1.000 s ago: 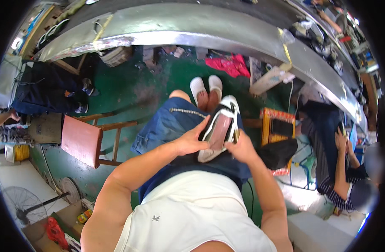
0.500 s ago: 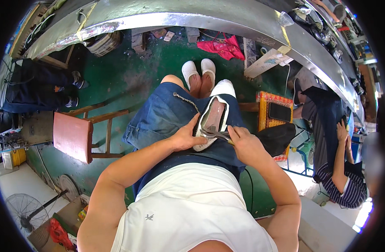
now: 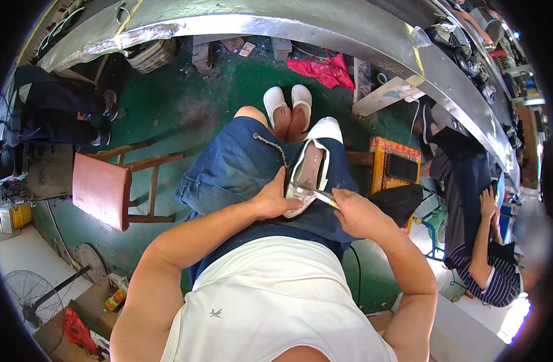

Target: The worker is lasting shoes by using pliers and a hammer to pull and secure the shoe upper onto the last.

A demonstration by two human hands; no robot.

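On my lap, against the blue denim shorts (image 3: 219,163), lies a white shoe upper (image 3: 312,166) with its pinkish, sole-side bottom turned up and its white toe pointing away from me. My left hand (image 3: 271,199) grips it at the heel end, thumb along the side edge and fingers partly hidden underneath. In my right hand (image 3: 360,212) are metal pincers (image 3: 325,197), fingers wrapped around the handles. Their head rests at the heel end of the shoe, close to my left hand. What the jaws hold there is too small to make out.
A long metal bench (image 3: 252,29) runs across the far side. To the left stands a stool (image 3: 101,190) with a reddish-brown seat; a fan (image 3: 32,308) is behind it. A phone (image 3: 402,168) lies on a woven seat to the right. Another person (image 3: 487,274) sits farther right.
The pincers have turned in my right hand, their handles now closer together. My right hand has shifted slightly right and down. My left hand keeps its hold on the shoe upper.
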